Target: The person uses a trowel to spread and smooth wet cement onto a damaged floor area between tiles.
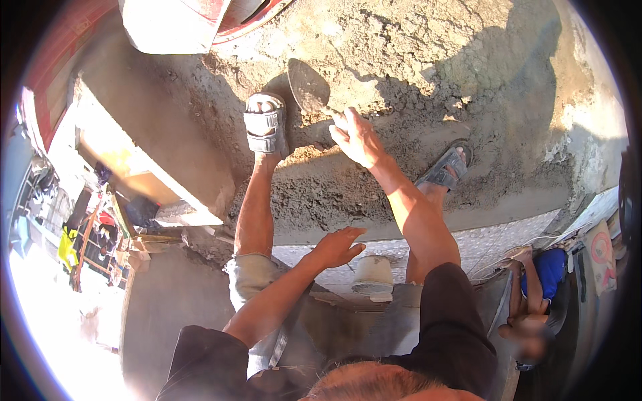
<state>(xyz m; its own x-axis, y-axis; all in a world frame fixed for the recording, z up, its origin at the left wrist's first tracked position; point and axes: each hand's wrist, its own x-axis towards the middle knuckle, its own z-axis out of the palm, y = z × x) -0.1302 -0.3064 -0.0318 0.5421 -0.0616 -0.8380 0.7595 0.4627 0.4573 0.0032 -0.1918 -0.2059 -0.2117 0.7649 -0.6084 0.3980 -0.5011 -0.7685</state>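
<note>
Gripping a trowel (309,87), right hand (358,139) — blade on grey mortar (401,60).

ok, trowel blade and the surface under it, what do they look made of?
Trowel in the right hand: blade looks like dull grey metal coated with mortar; thin, flat, pointed shape suggests steel, not certain. Surface: wet grey-brown cement or sand mortar, grainy and lumpy with smeared tracks. Left hand is empty, fingers spread.

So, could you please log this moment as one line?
right hand: grips trowel over wet mortar | left hand: open, empty, above white bucket | stance: sandalled feet in mortar
</note>
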